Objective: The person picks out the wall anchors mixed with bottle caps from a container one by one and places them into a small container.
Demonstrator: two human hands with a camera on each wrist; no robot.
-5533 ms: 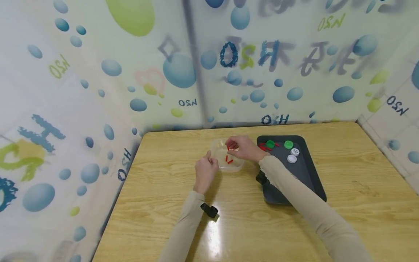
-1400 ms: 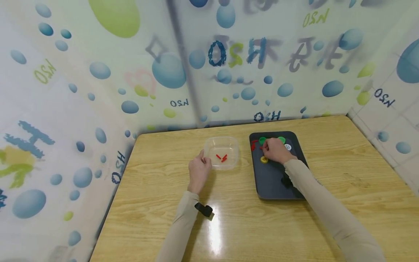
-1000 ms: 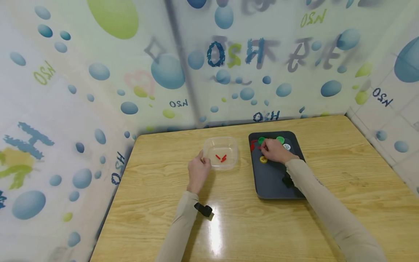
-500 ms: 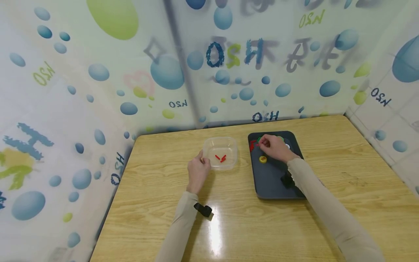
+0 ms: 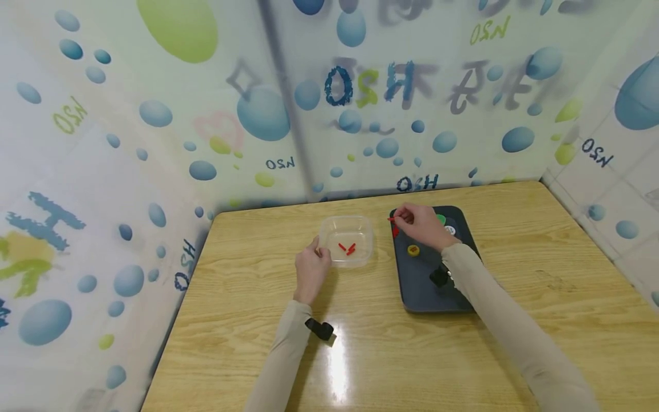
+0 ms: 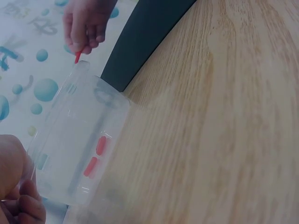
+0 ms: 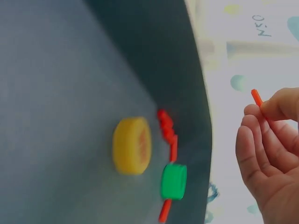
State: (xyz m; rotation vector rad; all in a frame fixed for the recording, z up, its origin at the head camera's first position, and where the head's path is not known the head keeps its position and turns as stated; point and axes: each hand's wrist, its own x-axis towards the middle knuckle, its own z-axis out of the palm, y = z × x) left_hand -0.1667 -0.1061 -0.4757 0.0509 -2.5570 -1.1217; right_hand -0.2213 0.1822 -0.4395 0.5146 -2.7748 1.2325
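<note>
My left hand [image 5: 313,269] grips the near left corner of a clear plastic container [image 5: 350,229], thumb at its rim. Several short red sticks [image 5: 342,246] lie on the container's floor. Between thumb and index finger, my right hand [image 5: 422,226] pinches one red stick [image 7: 256,98], raised over the back left edge of the dark tray [image 5: 427,292]. In the right wrist view, a yellow bottle cap [image 7: 132,146] stands on the tray. Beyond it are a green cap [image 7: 174,182] and more red sticks [image 7: 166,126] along the wall.
A second green cap [image 5: 441,219] and a white cap [image 5: 449,230] sit at the tray's back, partly behind my right hand. Container and tray stand side by side on a wooden table [image 5: 247,297], with a patterned curtain [image 5: 268,183] behind it.
Earlier my right hand was over the container, then down in the tray. Now it has lifted and moved left with a red stick. My left hand has kept its hold on the container.
</note>
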